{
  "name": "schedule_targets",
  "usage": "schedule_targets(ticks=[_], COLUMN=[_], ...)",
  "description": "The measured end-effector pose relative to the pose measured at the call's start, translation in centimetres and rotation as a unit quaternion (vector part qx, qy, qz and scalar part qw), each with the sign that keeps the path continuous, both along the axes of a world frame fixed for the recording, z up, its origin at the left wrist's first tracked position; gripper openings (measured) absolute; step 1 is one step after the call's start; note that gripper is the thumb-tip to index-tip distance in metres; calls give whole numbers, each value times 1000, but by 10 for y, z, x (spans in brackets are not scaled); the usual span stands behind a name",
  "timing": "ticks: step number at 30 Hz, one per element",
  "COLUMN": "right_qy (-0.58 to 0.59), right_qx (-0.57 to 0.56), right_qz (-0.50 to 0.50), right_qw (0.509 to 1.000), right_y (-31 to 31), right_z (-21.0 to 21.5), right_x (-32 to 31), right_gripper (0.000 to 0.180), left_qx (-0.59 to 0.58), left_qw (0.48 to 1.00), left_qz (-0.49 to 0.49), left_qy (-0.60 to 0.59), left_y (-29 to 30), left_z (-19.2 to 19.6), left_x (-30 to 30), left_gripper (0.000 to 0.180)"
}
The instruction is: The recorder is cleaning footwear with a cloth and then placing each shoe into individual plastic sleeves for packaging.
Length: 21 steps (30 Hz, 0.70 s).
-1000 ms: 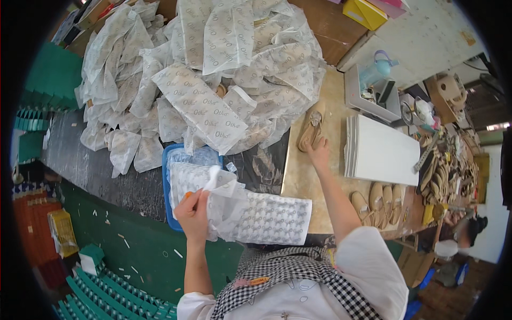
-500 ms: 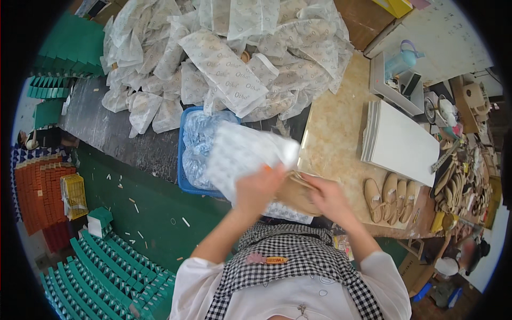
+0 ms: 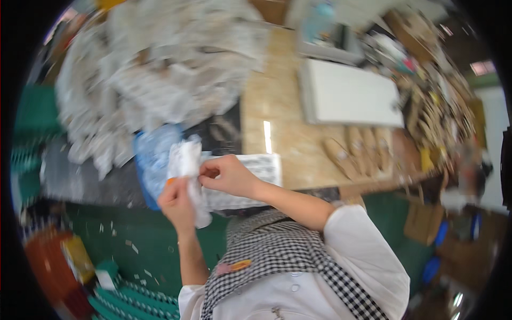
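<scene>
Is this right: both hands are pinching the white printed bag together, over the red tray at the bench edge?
Not quite. The head view shows the left hand and the right hand both on the white printed bag, but the tray beneath it is blue, not red. It does sit at the bench edge.

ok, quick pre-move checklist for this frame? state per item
1. Left hand grips the white bag: ok.
2. Right hand pinches the same bag at its top: ok.
3. Bag lifted off the blue tray: ok, it sits in front of the tray.
4. What is inside the bag: cannot tell, the picture is blurred.
5. Tan insoles on the wooden bench within the right arm's sweep: cannot tell.
6. Pile of bags clear of both hands: ok.
</scene>
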State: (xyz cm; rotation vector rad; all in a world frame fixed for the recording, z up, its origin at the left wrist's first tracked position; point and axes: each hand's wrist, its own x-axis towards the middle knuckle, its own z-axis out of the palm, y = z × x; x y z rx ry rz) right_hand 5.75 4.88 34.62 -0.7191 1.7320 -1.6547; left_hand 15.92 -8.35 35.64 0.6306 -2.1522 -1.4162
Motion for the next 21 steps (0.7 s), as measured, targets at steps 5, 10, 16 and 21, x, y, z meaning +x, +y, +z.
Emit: schedule_targets(ticks=[5, 10, 16, 21], right_qy=[113, 215, 115, 206], right_qx=[235, 466, 603, 457], right_qz=[-222, -574, -427, -406], right_qw=[939, 638, 664, 764], right_y=[213, 537, 594, 502], right_z=[-87, -185, -257, -170], right_x=[-31, -53, -25, 15], right_gripper=[18, 25, 27, 19], left_qx=[-82, -118, -186, -247], left_qw=[994, 985, 973, 948], left_qz=[-39, -78, -73, -100], left_qy=[-57, -101, -116, -175], left_y=[-5, 29, 79, 103], left_z=[-23, -24, -35, -37], left_x=[10, -8, -28, -44], left_gripper=[17, 18, 17, 15])
